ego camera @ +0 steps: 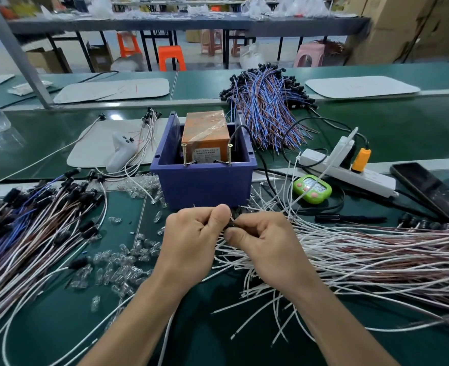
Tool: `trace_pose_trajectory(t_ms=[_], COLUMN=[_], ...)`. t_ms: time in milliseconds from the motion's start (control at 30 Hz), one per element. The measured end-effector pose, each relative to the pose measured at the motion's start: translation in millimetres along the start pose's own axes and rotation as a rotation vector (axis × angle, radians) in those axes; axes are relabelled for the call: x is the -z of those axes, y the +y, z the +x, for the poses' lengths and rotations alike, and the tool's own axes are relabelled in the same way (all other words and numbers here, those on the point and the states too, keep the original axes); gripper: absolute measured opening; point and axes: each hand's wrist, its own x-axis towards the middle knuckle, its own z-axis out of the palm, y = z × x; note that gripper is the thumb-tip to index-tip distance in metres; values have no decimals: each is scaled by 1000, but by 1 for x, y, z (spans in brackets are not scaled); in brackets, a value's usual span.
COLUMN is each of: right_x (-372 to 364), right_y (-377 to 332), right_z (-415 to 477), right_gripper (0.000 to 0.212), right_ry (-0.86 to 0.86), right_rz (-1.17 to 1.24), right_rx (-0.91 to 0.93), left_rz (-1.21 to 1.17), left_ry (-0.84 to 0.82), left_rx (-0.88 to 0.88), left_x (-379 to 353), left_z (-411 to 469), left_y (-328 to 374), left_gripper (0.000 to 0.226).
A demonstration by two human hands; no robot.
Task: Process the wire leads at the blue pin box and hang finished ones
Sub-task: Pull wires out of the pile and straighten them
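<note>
L hand & R hand nr front edge of bench; fingers curled, thumbs pinching black socket btwn them to steady it | blue pin box just behind, mid-bench; w/in reach for next step, I reckon | white leads fan toward R edge

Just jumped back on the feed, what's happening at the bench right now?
A person is working with both hands just in front of the blue pin box. The left hand and right hand both pinch the dark end of one wire lead between them; what exactly they do to it is hidden. Loose white leads lie to the right, small glass bulbs to the left. Nothing touches the box's two pins yet.
</note>
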Motion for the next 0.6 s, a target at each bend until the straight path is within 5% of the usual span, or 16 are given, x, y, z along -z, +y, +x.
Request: trace_pose_trajectory(t_ms=[133,367,600], right_x=[1,9,15], right_y=[1,-2,0], right_z=[1,1,3], right_gripper=[29,34,41], right_ry=[-29,-44,-57], right_rz=[-15,-93,-197], right_rx=[-5,-14,-101], left_rz=[117,-213,-109], left_ry=[1,-157,-196], left_rx=[-69,110,100], left_x=[3,-1,-3], left_z=[0,4,4], left_y=[0,-9,-10], left_gripper=[51,71,58])
